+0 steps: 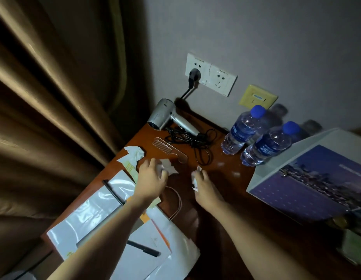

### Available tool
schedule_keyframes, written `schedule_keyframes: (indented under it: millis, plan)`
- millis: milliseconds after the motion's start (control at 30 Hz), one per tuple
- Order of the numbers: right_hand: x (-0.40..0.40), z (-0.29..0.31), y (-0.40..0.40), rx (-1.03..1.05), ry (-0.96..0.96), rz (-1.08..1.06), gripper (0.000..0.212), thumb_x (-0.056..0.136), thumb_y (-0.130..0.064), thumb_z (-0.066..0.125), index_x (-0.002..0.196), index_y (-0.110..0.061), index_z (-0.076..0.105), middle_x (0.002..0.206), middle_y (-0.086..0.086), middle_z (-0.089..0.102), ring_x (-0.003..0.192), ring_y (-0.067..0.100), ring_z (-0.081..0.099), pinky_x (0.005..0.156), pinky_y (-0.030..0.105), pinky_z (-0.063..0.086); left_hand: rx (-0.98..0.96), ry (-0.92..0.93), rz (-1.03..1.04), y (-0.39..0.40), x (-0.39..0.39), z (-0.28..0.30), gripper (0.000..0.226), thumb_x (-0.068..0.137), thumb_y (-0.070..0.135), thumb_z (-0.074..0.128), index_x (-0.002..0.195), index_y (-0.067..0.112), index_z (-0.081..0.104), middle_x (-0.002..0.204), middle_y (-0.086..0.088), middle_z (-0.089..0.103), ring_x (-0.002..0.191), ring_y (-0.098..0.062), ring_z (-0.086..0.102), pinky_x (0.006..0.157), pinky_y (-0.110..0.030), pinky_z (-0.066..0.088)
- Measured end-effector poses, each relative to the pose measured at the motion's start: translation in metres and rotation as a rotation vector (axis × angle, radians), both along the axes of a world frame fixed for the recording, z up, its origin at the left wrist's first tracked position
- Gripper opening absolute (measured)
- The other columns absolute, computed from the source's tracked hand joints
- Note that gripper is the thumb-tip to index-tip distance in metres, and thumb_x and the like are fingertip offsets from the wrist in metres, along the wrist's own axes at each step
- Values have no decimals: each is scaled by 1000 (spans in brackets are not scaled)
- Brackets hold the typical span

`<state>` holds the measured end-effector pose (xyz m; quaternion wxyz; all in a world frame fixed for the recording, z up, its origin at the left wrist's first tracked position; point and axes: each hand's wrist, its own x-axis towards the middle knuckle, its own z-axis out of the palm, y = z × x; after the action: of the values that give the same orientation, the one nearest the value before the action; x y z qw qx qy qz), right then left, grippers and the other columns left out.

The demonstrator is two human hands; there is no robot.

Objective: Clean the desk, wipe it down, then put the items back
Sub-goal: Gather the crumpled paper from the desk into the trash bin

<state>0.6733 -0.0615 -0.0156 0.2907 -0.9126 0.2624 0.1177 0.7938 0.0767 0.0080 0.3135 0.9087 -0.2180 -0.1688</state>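
Observation:
On the dark wooden desk (226,178) my left hand (151,178) curls its fingers round a crumpled white tissue (167,167). My right hand (203,186) grips a small wad of white paper scraps (195,181), one piece sticking up between the fingers. Another crumpled tissue (134,153) lies at the desk's left edge, apart from both hands. A brown comb (169,150) lies just beyond my left hand. Two tiny white scraps (235,173) rest on the wood to the right.
A silver hair dryer (167,118) with a tangled black cord (195,140) is plugged into the wall socket (195,74). Two blue-capped water bottles (244,128) stand at the back right beside a purple display stand (308,182). Papers, two black pens (113,191) and a white bag fill the left front.

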Motion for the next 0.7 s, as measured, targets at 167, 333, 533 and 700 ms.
schedule_keyframes:
  millis: [167, 333, 533, 700]
  plan:
    - [6, 8, 5, 64, -32, -190, 57, 92, -2, 50, 145, -14, 32, 145, 13, 37, 126, 25, 48, 98, 26, 42, -3, -84, 5, 23, 17, 12, 13, 87, 13, 59, 97, 4, 62, 95, -9, 56, 85, -22, 52, 68, -26, 37]
    - [16, 26, 14, 68, -54, -172, 13, 93, -5, 46, 97, -12, 57, 87, 8, 65, 83, 23, 69, 55, 21, 49, 22, -56, 143, 42, 23, 17, 7, 87, -3, 48, 90, -1, 54, 101, -13, 46, 86, -26, 46, 69, -28, 32]
    - [41, 28, 48, 68, 5, 30, 27, 92, -37, 52, 105, -14, 50, 93, 14, 62, 86, 34, 59, 63, 29, 37, 16, -48, 206, 71, 20, 5, 28, 86, -6, 46, 111, 3, 55, 113, -14, 53, 100, -28, 51, 75, -25, 34]
    - [55, 15, 81, 146, 202, 155, 65, 87, -52, 58, 136, -20, 32, 131, 13, 51, 118, 32, 50, 85, 34, 43, 42, 21, 205, 87, 12, -6, 19, 91, 5, 53, 108, 6, 60, 111, -11, 56, 100, -26, 53, 77, -23, 35]
